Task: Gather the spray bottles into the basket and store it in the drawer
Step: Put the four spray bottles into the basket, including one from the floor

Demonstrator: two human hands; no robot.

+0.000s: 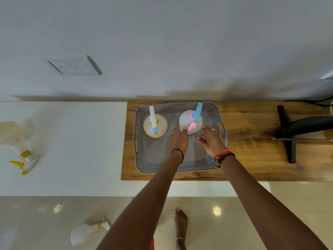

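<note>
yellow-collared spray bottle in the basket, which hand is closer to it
Left. The left hand is just right of the yellow-collared spray bottle; the right hand is farther right again.

Black left wristband, red and dark beaded right bracelets, finger ring, anklet

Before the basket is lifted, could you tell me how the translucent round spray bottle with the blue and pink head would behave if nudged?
The translucent round spray bottle stands upright and looks wide-bodied, so it probably resists tipping. Its long blue and pink head sits high on top, so a knock there might tilt it.
</note>
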